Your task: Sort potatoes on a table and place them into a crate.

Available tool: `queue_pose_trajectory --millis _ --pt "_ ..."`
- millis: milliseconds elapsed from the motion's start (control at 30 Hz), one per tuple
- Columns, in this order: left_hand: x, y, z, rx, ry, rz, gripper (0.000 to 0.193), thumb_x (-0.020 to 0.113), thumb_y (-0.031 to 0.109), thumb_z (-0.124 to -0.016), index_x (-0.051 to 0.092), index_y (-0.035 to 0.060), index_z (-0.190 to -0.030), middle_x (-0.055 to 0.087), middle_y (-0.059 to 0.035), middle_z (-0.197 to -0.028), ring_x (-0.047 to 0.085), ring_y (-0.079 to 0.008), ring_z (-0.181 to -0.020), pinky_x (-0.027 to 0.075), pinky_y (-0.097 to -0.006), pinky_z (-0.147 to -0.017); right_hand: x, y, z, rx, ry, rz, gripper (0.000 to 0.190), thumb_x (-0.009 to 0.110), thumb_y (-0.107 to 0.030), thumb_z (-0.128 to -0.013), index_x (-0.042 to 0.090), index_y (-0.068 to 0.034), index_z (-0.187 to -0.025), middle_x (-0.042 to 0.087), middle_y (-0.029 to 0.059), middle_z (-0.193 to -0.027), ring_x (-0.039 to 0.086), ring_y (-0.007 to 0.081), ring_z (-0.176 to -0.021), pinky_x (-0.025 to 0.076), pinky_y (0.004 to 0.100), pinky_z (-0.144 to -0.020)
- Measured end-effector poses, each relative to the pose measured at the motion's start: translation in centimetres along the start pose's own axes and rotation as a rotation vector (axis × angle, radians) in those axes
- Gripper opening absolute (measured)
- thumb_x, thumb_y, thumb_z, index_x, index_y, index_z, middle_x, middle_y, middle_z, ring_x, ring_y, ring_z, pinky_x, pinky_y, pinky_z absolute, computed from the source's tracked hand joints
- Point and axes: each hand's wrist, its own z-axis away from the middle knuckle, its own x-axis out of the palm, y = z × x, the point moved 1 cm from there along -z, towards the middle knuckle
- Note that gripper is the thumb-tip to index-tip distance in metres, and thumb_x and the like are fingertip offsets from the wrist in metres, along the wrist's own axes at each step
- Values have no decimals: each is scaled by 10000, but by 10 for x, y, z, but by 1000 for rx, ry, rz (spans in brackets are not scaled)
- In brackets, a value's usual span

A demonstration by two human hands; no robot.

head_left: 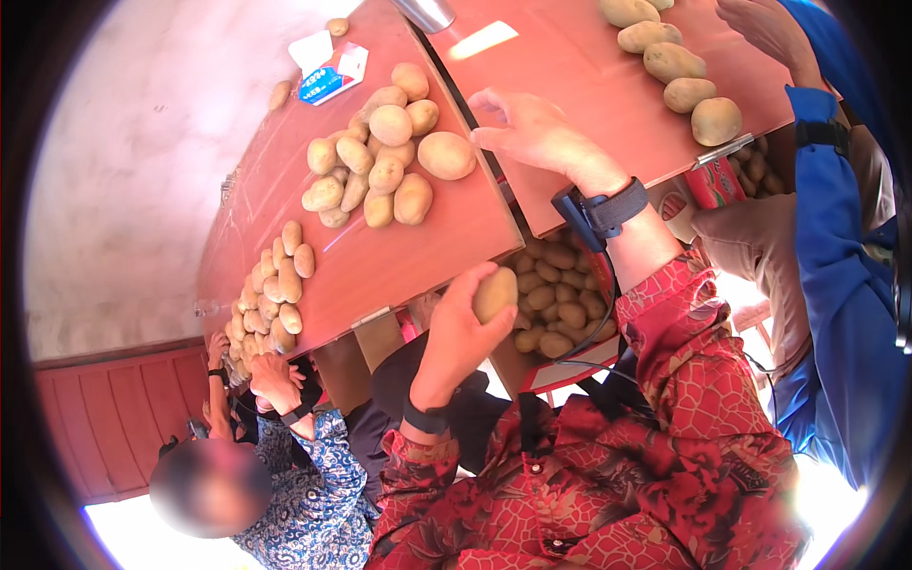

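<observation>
My left hand [456, 338] holds a potato [496, 293] between thumb and fingers, just off the table's front edge. Out over the gap between two reddish tables is my right hand [534, 135], with its fingers apart and nothing in them. Its thumb tip comes close to a large potato [447, 155] at the right side of a potato pile [385, 160]; whether they touch I cannot tell. That pile lies on the left reddish table [427, 249]. Below my right forearm, an open carton [577, 367] holds many potatoes [559, 296].
A row of potatoes [673, 63] runs along the right table [570, 64], beside a blue-sleeved person's hand [773, 32]. Another person's hands [278, 381] are by a second potato group [263, 299]. A printed packet [335, 75] and a metal container [427, 13] stand farther back.
</observation>
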Motion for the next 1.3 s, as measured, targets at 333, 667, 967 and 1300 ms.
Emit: queue_pose_trajectory --millis 333,667,967,1300 --pt "-30 20 -73 290 425 -675 504 619 44 -699 473 27 -1181 438 -200 -1218 445 -361 -1104 397 -408 -912 1 6 5 18 -17 53 451 603 -245 -782 511 -19 -1160 575 172 -1117 549 302 -1050 437 379 -885" --pt "-19 -4 -148 423 372 -907 526 583 -49 -637 510 82 -1142 406 -193 -1149 440 -376 -1037 450 -426 -805 -10 18 -1 -9 35 79 462 603 -277 -777 521 -34 -1162 587 163 -1107 569 298 -1018 443 373 -875" --pt "-11 2 -81 353 331 -645 515 613 10 -621 511 74 -1122 433 -184 -1109 467 -365 -1020 420 -400 -854 -8 11 -4 0 1 99 453 597 -281 -782 528 -31 -1153 589 152 -1108 566 287 -1029 440 370 -880" --pt "18 7 9 202 -29 -171 537 627 47 -624 490 28 -1143 469 -150 -1116 487 -301 -1051 373 -352 -934 -2 12 0 -33 14 102 434 598 -264 -779 536 -18 -1131 594 153 -1087 578 281 -993 449 371 -851"
